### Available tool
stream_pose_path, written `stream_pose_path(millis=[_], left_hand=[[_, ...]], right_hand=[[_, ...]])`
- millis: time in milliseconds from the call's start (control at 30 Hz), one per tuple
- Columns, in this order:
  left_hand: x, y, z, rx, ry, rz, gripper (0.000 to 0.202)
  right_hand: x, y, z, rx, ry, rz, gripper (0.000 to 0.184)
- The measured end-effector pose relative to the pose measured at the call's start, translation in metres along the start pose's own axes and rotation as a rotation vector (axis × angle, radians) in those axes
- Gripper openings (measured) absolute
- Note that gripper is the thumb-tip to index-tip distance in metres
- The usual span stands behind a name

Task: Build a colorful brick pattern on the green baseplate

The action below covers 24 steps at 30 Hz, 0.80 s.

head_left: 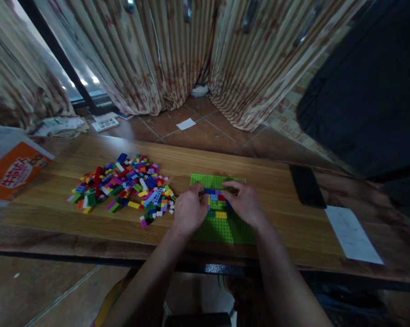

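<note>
A green studded baseplate lies on the wooden tabletop in front of me. On it, toy building bricks form a small build, with a blue brick row at the far side and a yellow brick at the near side. My left hand is closed at the build's left edge, thumb and fingertips against the bricks. From the right, my right hand pinches the right end of the blue row with thumb and forefinger. The fingers partly hide the bricks between them.
A loose pile of mixed bricks spreads left of the baseplate. An orange-labelled plastic box stands at the far left. To the right lie a black phone and a white paper sheet. Curtains hang beyond the table.
</note>
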<state>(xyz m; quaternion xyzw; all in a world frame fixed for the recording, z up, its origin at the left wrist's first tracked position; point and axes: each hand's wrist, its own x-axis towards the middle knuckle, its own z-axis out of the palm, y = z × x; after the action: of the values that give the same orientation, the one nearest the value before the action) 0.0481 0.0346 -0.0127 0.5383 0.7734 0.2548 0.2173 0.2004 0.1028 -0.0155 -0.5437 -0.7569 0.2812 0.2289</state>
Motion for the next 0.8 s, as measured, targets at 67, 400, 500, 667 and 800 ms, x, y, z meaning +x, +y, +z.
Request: stream_pose_path(millis=[67, 400, 500, 667, 800], left_hand=[[0.001, 0.001, 0.002, 0.006, 0.012, -0.006, 0.032], [0.007, 0.008, 0.006, 0.085, 0.008, -0.086, 0.036], [0.007, 0.009, 0.006, 0.090, 0.009, -0.087, 0.035], [0.008, 0.011, 0.005, 0.079, -0.012, -0.095, 0.031], [0.010, 0.010, 0.004, 0.068, -0.027, -0.089, 0.028]], right_hand=[[0.000, 0.000, 0.002, -0.007, -0.006, 0.027, 0.022], [0.003, 0.002, 0.008, 0.006, -0.031, 0.075, 0.025], [0.004, 0.002, 0.008, 0.009, -0.034, 0.086, 0.025], [0.006, 0.003, 0.010, 0.035, -0.038, 0.124, 0.026], [0.009, 0.003, 0.012, 0.080, -0.049, 0.142, 0.025]])
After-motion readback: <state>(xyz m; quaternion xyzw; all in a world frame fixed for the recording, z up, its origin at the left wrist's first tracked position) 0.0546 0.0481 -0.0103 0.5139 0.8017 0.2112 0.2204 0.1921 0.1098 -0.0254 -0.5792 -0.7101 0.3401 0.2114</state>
